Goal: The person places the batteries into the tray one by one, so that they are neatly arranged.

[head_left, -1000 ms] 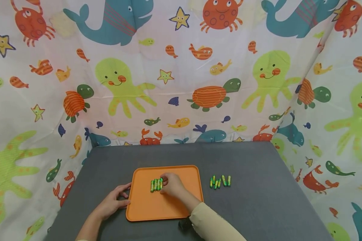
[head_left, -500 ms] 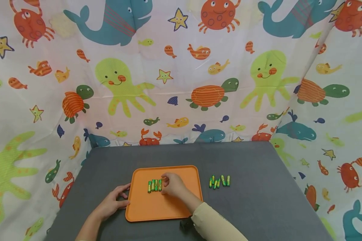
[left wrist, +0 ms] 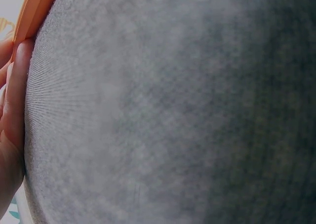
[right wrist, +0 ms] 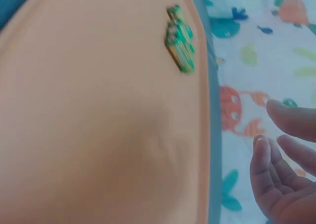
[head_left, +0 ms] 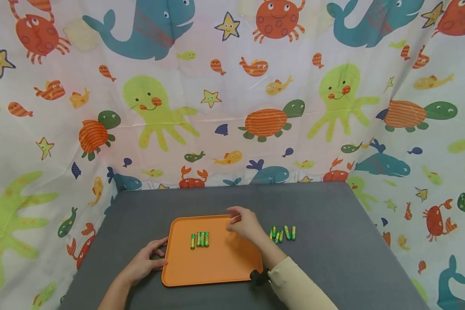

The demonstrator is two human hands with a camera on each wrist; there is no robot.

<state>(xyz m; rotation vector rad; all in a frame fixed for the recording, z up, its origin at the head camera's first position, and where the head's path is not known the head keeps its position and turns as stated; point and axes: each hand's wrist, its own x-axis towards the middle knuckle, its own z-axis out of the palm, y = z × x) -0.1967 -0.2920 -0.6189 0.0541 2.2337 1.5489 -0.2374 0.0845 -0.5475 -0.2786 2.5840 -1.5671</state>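
Four batteries (head_left: 203, 239) are set on the tray (head_left: 213, 269), lower centre; other batteries (head_left: 287, 233) are left on the table (head_left: 325, 262), right of it. Nothing is held by the right hand (head_left: 248, 224), fingers parted; the tray's left rim is touched by the left hand (head_left: 141, 261), fingers loose.

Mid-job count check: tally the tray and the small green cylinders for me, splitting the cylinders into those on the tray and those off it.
Orange tray: 1
Green cylinders on the tray: 4
Green cylinders off the tray: 6
Total: 11
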